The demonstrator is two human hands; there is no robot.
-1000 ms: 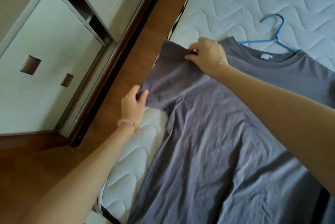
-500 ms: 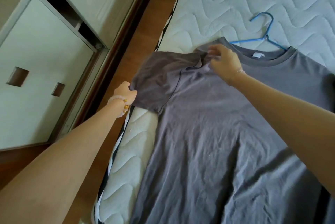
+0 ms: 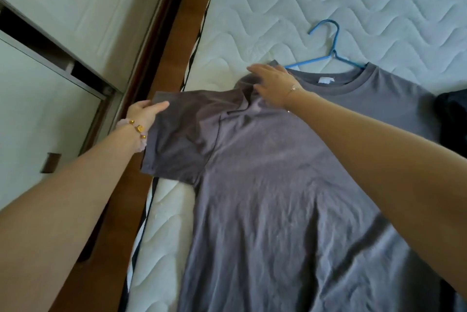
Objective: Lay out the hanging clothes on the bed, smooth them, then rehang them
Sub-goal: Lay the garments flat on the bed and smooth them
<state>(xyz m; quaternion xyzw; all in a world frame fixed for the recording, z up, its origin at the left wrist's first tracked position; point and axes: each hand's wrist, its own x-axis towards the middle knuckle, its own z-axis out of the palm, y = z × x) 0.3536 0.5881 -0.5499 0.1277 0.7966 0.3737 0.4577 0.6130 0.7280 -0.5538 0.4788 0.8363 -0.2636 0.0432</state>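
Note:
A grey T-shirt [image 3: 278, 185] lies face up on the white quilted bed [image 3: 278, 3], its neck toward the far side. A blue hanger [image 3: 328, 56] still sits in the neck opening, with its hook out on the mattress. My left hand [image 3: 142, 114] holds the hem of the left sleeve, thumb on top and fingers hidden under the cloth; that sleeve sticks out past the bed's edge. My right hand [image 3: 273, 84] rests flat, fingers spread, on the left shoulder seam where the cloth is bunched into a fold.
A strip of brown wooden floor [image 3: 161, 64] runs between the bed and a white wardrobe [image 3: 38, 84] on the left. A dark garment [image 3: 452, 122] lies at the right edge of the view, beside the shirt's other shoulder.
My right hand let go of its pinch at the shoulder and now lies flat on it. My left hand has pulled the sleeve out sideways, and the sleeve lies flatter.

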